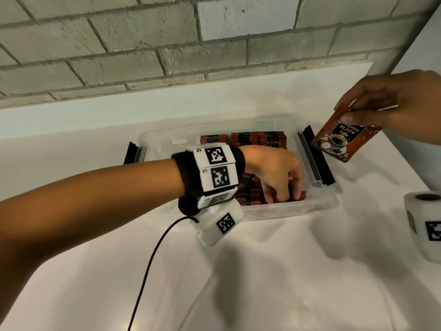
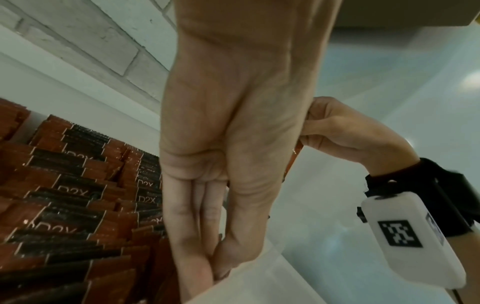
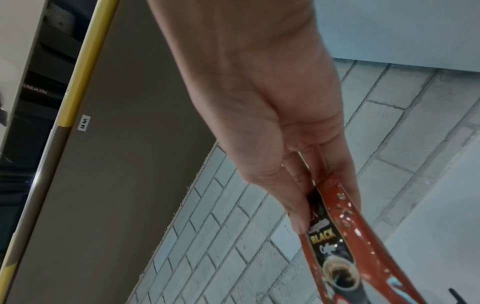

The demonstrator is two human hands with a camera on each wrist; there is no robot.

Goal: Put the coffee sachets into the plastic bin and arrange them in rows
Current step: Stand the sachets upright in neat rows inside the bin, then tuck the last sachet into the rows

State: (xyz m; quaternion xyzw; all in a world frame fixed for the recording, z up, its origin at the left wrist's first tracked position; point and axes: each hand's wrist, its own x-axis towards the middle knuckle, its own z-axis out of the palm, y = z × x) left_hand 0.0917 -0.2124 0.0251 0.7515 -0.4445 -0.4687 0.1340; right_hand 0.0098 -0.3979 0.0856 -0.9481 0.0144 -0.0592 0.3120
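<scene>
A: Where is the sachet right now?

B: The right hand (image 1: 391, 101) pinches one red coffee sachet (image 1: 343, 137) by its upper edge, thumb on the printed face and fingers behind. It hangs in the air just past the right end of the plastic bin (image 1: 317, 206), above the white surface (image 1: 262, 271), touching neither.

A: And the other hand?

B: The left hand (image 1: 274, 173) reaches down inside the bin, fingers extended among the packed sachets (image 1: 257, 139) near the right front corner. Its grip looks released: straight fingers pressed into the row, seemingly parting it, with nothing clearly clasped.

A: How do you expect the sachet to handle?

B: Light and floppy, I'd judge. It is a thin foil pouch with a glossy skin, so it may bend or slip if held by a corner only. Pinching the sealed top edge, as now, seems the sound place; the seal is the stiffer part.

A: Which way does it point?

B: Its long axis runs from the pinched top down and toward the left, tilted, the printed face toward the head camera, bottom edge aimed loosely at the bin. The packed ones stand on edge in rows running front to back.

A: So what does it need?

B: Probably turning upright and edge-down to match, then sliding into the gap by the left fingers (image 2: 192, 236).
</scene>
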